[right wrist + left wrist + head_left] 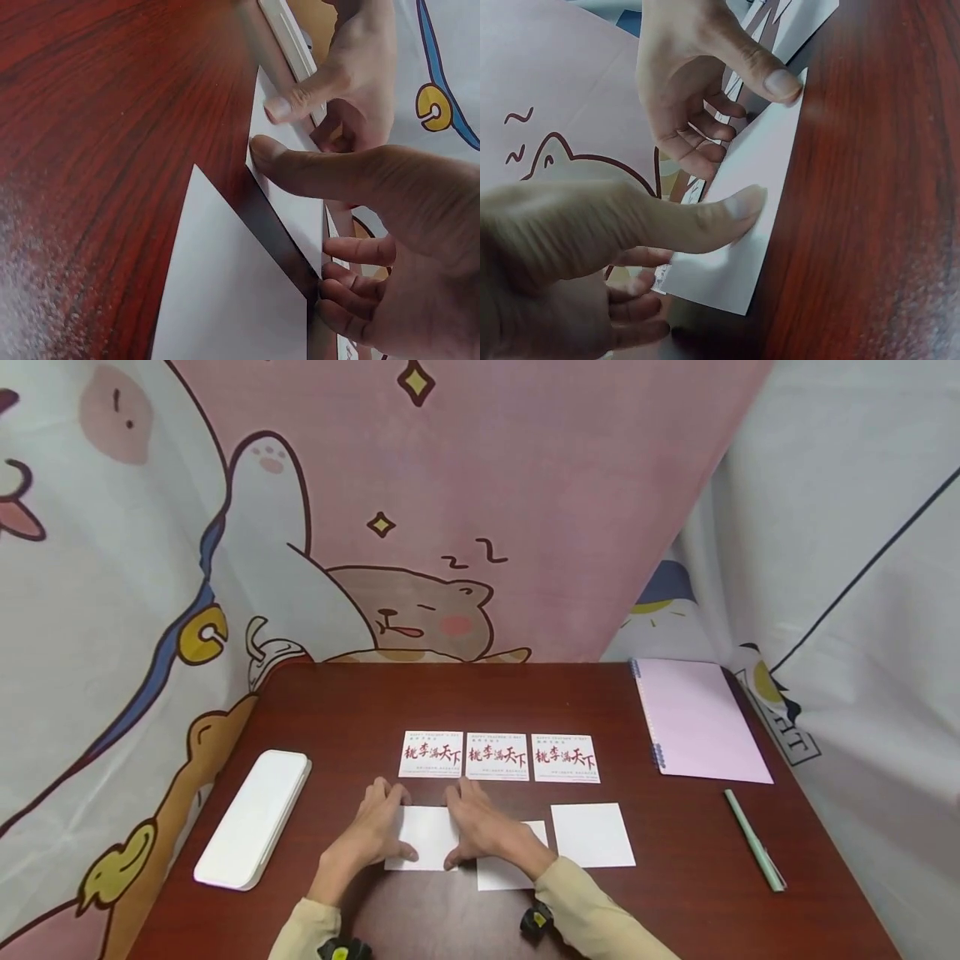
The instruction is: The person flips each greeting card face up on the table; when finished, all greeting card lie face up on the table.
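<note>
A blank white square card lies before me, with a hand at each side. My left hand lays its thumb on the card's near left part, its fingers loosely bent by the far left corner. With my right hand I span the card's right side, thumb at the near corner and fingertips by the far corner. A second blank card is partly hidden beneath my right wrist; a third blank card lies right of it. Beyond stand three printed cards in a row, with red characters.
To the left is a white case. A pink spiral notebook lies at the back right, and a green pen in front of it. Cartoon-printed cloth hangs behind and beside the dark red table.
</note>
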Tool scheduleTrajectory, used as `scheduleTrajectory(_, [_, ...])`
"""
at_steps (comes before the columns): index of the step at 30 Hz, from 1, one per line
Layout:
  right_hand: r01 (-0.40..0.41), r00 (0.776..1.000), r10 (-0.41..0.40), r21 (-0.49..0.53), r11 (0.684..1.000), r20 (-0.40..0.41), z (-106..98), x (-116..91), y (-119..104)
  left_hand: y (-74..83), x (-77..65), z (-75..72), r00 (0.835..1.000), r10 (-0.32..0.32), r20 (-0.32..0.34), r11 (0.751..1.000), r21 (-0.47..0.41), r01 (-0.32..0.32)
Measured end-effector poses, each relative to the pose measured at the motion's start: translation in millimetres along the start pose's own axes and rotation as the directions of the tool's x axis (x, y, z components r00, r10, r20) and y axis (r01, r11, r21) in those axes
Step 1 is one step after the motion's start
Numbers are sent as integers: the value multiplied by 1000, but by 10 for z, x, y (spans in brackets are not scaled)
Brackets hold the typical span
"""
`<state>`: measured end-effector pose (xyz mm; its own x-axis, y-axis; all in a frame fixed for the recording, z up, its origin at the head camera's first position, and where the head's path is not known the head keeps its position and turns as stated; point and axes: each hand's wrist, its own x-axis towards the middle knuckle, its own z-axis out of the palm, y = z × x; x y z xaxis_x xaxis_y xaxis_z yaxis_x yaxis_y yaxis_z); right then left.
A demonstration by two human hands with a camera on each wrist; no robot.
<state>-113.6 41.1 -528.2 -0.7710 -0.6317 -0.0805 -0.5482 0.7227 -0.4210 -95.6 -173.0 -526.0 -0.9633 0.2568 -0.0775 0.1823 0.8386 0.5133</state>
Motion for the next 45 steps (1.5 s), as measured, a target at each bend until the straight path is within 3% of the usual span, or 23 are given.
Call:
scheduleTrajectory(6, [18, 1000, -17, 21, 1000, -26, -40, -46, 21, -9, 13, -11, 997, 32, -74, 998, -47, -35])
scheduleTrajectory(10, [73, 994, -70, 29, 997, -80, -87, -78, 43, 0, -8, -54, 985, 68, -162, 994, -76, -81])
scheduleTrajectory(13, [139, 977, -130, 44, 989, -167, -114, -95, 56, 14, -30, -99, 957, 129, -261, 986, -71, -152])
scheduleTrajectory(17, [214, 933, -185, 63, 975, -308, -150, -131, 59, 32, -52, -151, 899, 234, -369, 961, -53, -272])
scheduleTrajectory(21, [294, 875, -260, 21, 955, -409, -163, -187, 71, 34, -74, -179, 854, 306, -421, 934, -43, -355])
scheduleTrajectory(26, [338, 829, -352, -112, 934, -434, -136, -270, 122, -3, -108, -158, 825, 352, -443, 918, -12, -398])
scheduleTrajectory(29, [342, 823, -388, -184, 921, -415, -104, -285, 151, -41, -122, -107, 828, 350, -438, 921, -2, -390])
scheduleTrajectory(32, [353, 829, -408, -208, 912, -382, -69, -282, 170, -78, -129, -47, 848, 334, -412, 931, 0, -366])
scheduleTrajectory(37, [351, 860, -392, -179, 919, -328, -26, -265, 187, -122, -134, 19, 883, 304, -359, 943, -17, -331])
scheduleTrajectory(45, [324, 914, -345, -130, 937, -211, -11, -246, 196, -164, -184, 70, 916, 278, -291, 960, 43, -278])
